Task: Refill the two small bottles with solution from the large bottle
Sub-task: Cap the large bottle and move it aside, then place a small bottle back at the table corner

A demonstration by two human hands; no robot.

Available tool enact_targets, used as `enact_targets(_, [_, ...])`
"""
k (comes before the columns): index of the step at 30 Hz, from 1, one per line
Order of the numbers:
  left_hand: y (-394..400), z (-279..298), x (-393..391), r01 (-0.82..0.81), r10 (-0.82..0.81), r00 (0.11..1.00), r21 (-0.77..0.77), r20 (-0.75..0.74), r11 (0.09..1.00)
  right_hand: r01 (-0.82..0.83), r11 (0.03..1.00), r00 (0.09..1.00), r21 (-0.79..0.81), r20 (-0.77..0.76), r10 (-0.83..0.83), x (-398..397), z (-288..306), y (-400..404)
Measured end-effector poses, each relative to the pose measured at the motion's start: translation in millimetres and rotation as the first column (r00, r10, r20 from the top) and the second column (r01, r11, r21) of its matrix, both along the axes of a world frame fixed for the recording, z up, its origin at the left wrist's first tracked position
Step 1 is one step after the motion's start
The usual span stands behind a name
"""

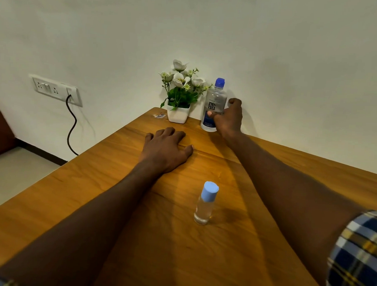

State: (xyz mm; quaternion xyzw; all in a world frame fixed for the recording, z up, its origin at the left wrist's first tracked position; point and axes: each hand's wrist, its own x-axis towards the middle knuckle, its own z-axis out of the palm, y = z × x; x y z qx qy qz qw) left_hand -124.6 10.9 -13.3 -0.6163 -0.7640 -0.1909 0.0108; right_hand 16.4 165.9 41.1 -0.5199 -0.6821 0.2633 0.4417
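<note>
Resting flat, fingers relaxed, on the bench [84, 181] at centre frame: left hand [165, 150]. Standing capped at lower centre: one small bottle [204, 203]. Gripping the large bottle [214, 105] at upper right: right hand [229, 117], risking toppling the flowerpot [177, 113] alongside.

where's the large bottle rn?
In the head view, the large bottle stands upright at the table's far edge by the wall, just right of the flower pot, gripped by the right hand.
</note>
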Motion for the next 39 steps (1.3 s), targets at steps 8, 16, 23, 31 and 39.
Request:
enact_targets(8, [-8.1,9.1,7.1,-0.003,0.003,1.0,0.007,0.028,1.0,0.034,0.998,0.989,-0.051,-0.143,-0.041,24.8,13.7,-44.2])
enact_targets(16, [-54.5,25.8,29.6,-0.005,-0.034,0.972,0.166,0.232,0.986,-0.181,0.97,0.867,-0.16,-0.492,0.08,72.7,40.6,-174.8])
enact_targets(23, [-116.6,13.9,58.5,0.029,-0.021,0.995,-0.07,0.099,0.997,-0.413,0.868,0.895,-0.274,-0.299,0.331,126.3,8.2,-269.6])
enact_targets(31, [-154.8,15.0,86.2,0.019,-0.019,1.0,-0.217,0.004,0.976,-0.3,0.946,0.952,-0.122,-0.105,0.288,114.7,-19.7,-292.5])
enact_targets(39, [-203.7,25.7,130.1,0.015,-0.094,0.924,0.211,0.371,0.977,-0.224,0.973,0.908,-0.054,-0.375,0.188,172.6,-1.3,-309.7])
